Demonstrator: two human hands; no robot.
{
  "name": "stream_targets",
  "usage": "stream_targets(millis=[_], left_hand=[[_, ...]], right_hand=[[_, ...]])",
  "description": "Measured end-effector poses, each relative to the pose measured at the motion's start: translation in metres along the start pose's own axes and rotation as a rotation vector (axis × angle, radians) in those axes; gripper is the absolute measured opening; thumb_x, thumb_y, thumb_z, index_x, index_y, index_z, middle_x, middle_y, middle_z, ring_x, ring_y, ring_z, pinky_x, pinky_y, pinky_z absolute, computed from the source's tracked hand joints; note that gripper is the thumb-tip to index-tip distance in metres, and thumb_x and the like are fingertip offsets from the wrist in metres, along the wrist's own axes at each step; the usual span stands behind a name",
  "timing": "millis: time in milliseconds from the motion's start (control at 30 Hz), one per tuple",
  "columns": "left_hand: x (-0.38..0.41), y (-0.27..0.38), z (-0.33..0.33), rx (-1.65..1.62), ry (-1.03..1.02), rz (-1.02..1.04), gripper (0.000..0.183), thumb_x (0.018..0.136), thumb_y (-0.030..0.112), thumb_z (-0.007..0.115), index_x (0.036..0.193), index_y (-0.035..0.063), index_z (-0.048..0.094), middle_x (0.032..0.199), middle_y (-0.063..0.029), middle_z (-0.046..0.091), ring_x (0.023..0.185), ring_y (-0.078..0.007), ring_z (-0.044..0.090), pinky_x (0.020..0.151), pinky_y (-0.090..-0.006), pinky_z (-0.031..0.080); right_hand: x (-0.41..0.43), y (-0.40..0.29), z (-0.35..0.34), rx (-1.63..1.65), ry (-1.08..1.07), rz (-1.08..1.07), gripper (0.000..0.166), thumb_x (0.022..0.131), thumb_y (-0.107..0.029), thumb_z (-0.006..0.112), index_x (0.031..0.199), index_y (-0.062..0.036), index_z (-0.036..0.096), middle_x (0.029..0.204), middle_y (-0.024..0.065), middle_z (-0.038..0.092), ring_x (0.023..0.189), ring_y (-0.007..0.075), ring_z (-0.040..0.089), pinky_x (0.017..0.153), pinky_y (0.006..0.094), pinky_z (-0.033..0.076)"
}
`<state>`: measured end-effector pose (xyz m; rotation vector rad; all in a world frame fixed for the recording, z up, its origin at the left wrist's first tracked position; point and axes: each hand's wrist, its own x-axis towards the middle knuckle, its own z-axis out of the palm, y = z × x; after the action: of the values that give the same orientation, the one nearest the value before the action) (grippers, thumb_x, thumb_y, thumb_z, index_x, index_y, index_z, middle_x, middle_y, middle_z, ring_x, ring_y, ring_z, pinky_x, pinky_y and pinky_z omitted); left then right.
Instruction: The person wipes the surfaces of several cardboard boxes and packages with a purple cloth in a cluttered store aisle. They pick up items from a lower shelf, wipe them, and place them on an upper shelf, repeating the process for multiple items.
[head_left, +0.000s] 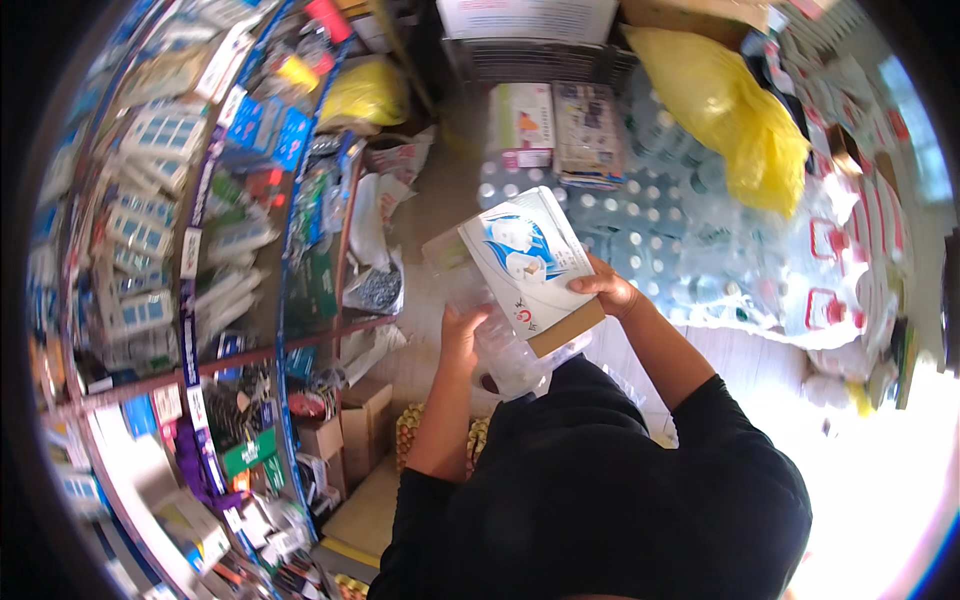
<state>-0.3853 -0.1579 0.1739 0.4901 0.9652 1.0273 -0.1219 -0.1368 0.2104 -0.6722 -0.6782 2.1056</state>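
My right hand (611, 289) grips the right edge of a white cardboard box (517, 262) with blue swirls and pictures of white items, its thumb on the printed face. The box is tilted, and a plain brown panel shows at its lower end. To its left, my left hand (463, 330) is closed on clear plastic packaging (506, 349), which lies partly behind and below the box. The fingertips of my left hand are hidden. What the clear packaging contains cannot be told.
At the left stand shelves (281, 330) crowded with packaged goods. Shrink-wrapped bottles (652, 240) are stacked ahead, with a yellow plastic bag (720, 112) and flat boxes (521, 116) on top. Egg trays (409, 435) and an open cardboard carton (367, 424) stand low at the left of my body.
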Motion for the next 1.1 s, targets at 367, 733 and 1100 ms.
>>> stream_targets(millis=[367, 733, 1100], left_hand=[[0.014, 0.005, -0.013, -0.032, 0.034, -0.163, 0.039, 0.076, 0.002, 0.061, 0.114, 0.0015, 0.054, 0.1, -0.009, 0.061, 0.088, -0.0224, 0.063, 0.075, -0.038, 0.054], [0.017, 0.012, -0.012, 0.0, 0.008, -0.097, 0.049, 0.078, 0.005, 0.059, 0.124, 0.0018, 0.045, 0.111, -0.0114, 0.057, 0.095, -0.0248, 0.06, 0.081, -0.0403, 0.052], [0.023, 0.012, 0.009, 0.143, 0.083, 0.016, 0.057, 0.075, 0.007, 0.063, 0.128, 0.0031, 0.043, 0.115, -0.0084, 0.056, 0.104, -0.0214, 0.055, 0.088, -0.0361, 0.045]], right_hand=[[-0.088, 0.029, -0.115, 0.28, 0.519, -0.256, 0.058, 0.076, -0.02, 0.064, 0.126, 0.003, 0.044, 0.116, 0.0155, 0.057, 0.106, 0.0276, 0.058, 0.093, 0.0387, 0.046], [-0.083, 0.038, -0.242, 0.286, 0.772, -0.364, 0.044, 0.082, -0.018, 0.063, 0.122, -0.006, 0.049, 0.113, 0.0087, 0.059, 0.103, 0.0248, 0.058, 0.085, 0.0376, 0.048], [-0.05, 0.025, -0.288, -0.882, 1.456, 0.197, 0.058, 0.076, -0.018, 0.065, 0.127, -0.0027, 0.042, 0.122, 0.0191, 0.05, 0.112, 0.0378, 0.047, 0.096, 0.0425, 0.039]])
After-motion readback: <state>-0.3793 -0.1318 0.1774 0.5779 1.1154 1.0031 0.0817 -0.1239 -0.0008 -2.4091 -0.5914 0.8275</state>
